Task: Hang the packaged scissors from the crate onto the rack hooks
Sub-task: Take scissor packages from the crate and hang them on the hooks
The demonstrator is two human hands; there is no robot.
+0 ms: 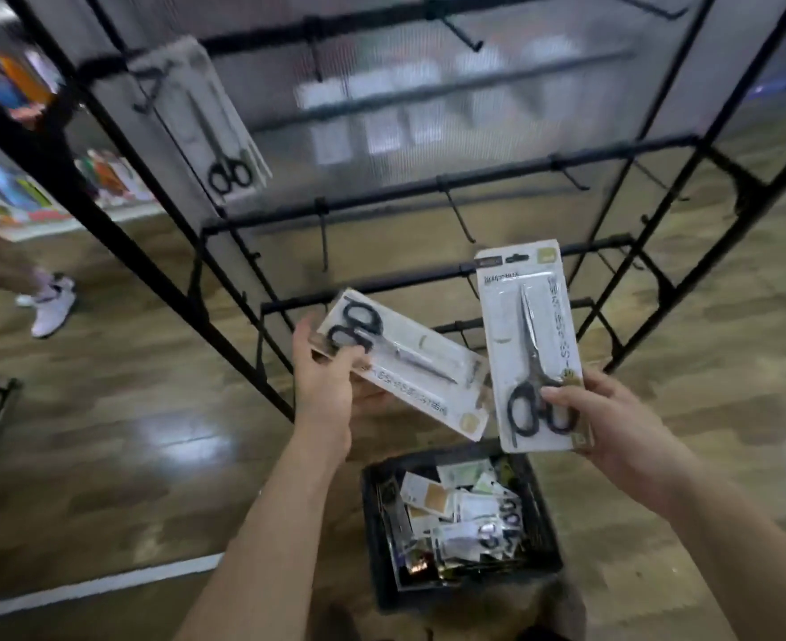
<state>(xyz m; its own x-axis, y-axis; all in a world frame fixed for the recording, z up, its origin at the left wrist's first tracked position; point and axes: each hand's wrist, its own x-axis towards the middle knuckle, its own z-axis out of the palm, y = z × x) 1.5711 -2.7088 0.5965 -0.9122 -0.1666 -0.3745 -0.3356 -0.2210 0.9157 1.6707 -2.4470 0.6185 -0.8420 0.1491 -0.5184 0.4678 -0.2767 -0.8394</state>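
My left hand (324, 381) grips a white packaged pair of black-handled scissors (409, 363) by its handle end, the pack lying tilted and sideways. An upright second scissors pack (532, 340) is pinched at its lower edge by my right hand (608, 423), hang hole on top. Both packs hover above the black crate (548, 511) on the floor, which holds several more packs. The black rack (428, 187) stands in front, with bare hooks (458, 215) on its bars. A few scissors packs (210, 127) hang on an upper left hook.
Wooden floor all round the crate, with a white line at lower left. A person's legs in white shoes (51, 300) are at the left. Coloured goods lie on a low shelf (34, 196) behind the rack's left post.
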